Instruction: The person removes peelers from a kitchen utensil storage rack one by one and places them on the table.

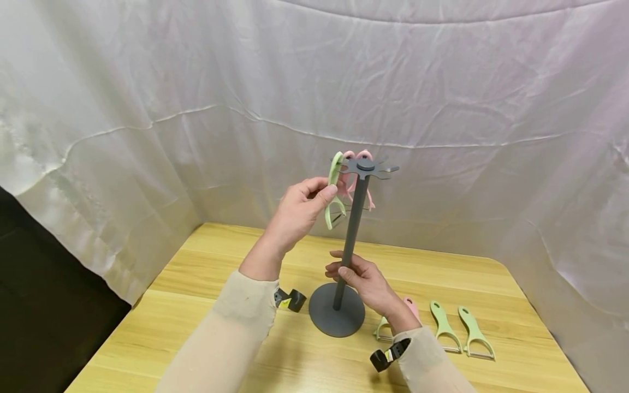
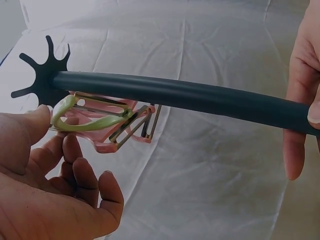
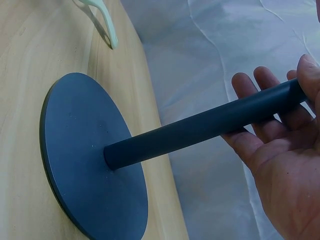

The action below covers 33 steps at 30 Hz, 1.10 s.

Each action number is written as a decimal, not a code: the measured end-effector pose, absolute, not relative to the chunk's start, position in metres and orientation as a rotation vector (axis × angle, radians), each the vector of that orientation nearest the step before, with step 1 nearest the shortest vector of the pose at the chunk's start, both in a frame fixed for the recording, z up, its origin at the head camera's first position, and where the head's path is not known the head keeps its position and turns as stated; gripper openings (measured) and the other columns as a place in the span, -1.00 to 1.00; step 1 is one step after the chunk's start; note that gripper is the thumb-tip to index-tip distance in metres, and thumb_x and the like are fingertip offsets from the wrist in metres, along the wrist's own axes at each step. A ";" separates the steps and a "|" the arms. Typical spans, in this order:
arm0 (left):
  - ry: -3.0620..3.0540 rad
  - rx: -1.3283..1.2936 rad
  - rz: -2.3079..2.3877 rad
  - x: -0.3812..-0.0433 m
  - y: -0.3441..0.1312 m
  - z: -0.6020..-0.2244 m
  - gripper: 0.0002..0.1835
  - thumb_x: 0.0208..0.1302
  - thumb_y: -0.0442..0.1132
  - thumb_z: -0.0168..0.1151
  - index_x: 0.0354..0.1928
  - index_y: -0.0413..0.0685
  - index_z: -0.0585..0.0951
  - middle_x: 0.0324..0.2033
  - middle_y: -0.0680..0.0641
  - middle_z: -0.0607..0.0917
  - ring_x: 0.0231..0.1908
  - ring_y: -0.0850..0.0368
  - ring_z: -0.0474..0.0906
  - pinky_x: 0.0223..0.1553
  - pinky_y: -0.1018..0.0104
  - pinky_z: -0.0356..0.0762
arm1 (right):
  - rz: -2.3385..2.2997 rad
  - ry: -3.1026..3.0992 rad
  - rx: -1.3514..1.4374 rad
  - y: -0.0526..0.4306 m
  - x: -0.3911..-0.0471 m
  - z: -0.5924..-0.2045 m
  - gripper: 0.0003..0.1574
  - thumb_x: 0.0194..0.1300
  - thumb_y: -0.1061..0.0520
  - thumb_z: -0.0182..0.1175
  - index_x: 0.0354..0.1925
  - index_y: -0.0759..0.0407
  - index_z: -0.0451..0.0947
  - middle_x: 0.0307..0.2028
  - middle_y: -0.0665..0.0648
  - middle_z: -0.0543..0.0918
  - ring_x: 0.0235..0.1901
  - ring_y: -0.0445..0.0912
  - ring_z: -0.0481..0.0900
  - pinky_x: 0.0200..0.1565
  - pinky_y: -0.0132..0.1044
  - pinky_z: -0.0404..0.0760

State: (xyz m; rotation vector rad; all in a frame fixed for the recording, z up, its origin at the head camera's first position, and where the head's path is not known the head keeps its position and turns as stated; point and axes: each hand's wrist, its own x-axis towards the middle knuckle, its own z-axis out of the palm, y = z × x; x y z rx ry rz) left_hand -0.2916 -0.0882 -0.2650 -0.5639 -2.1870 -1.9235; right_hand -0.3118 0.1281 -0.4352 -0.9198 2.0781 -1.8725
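A dark grey stand has an upright post (image 1: 354, 226), a round base (image 1: 321, 316) and a crown of open hooks (image 1: 378, 172) on top. My left hand (image 1: 301, 208) pinches a light green peeler (image 1: 334, 169) between thumb and fingers at the crown's left side. Its handle end is up at a hook, its blade end hangs down. Pink peelers (image 1: 365, 155) hang on hooks just beyond it; the left wrist view shows their blades close behind the green peeler (image 2: 92, 123). Lower down, my right hand (image 1: 368, 284) holds the post, thumb in front and fingers behind.
On the wooden table (image 1: 496, 284), right of the stand, lie two green peelers (image 1: 442, 326) (image 1: 473, 330). A pink handle (image 1: 410, 304) and another green peeler (image 1: 383, 331) are partly hidden by my right wrist. A pale curtain (image 1: 442, 191) hangs behind the table.
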 end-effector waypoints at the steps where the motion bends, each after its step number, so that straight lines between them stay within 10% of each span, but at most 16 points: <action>1: -2.186 -0.564 -1.920 -0.292 -0.088 -0.265 -0.67 0.60 -0.11 0.21 0.21 -0.10 0.70 0.08 -0.12 0.72 0.10 0.04 0.56 0.22 0.02 0.49 | -1.873 2.079 -0.918 0.128 -0.312 -0.436 -0.47 0.67 0.12 0.07 0.49 0.20 0.39 0.19 0.46 0.65 0.17 0.06 0.73 0.27 -0.10 0.66; 33: -2.106 -0.565 -2.032 -0.289 -0.095 -0.266 -0.66 0.63 -0.16 0.15 0.21 -0.23 0.67 -0.01 -0.16 0.68 0.00 0.01 0.54 0.07 0.20 0.51 | -1.886 2.078 -0.921 0.130 -0.312 -0.436 -0.46 0.66 0.15 0.08 0.48 0.24 0.39 0.17 0.48 0.64 0.14 -0.05 0.73 0.27 -0.06 0.65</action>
